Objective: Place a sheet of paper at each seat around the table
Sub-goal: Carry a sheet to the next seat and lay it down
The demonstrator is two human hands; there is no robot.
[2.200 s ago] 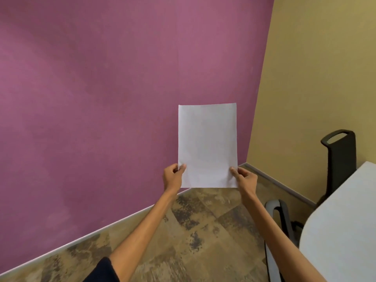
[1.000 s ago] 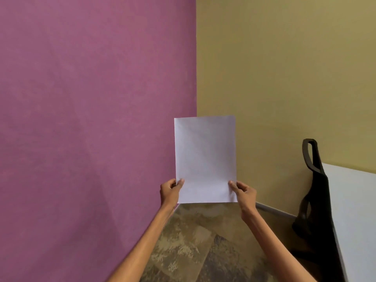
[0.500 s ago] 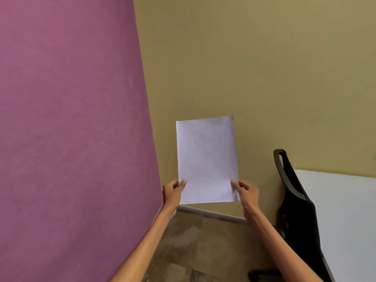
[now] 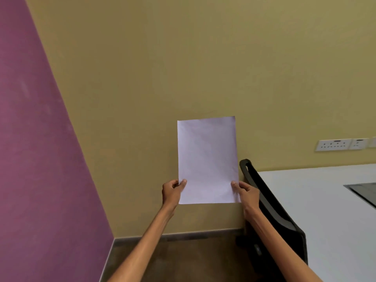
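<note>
A purple wall (image 4: 36, 159) fills the nine o'clock side. At centre, the left hand (image 4: 172, 192) pinches the sheet of paper (image 4: 207, 159) at its lower left corner, the right hand (image 4: 247, 193) at its lower right, upright in the air. A black chair (image 4: 272, 212) and white table (image 4: 329, 210) sit at four o'clock.

Both bare arms are stretched out forward and up from the bottom of the view, roughly parallel. The left hand (image 4: 172, 191) pinches the lower left edge of a plain white sheet of paper (image 4: 207, 159), thumb on the front. The right hand (image 4: 247, 193) pinches the lower right edge likewise, sheet upright.
</note>
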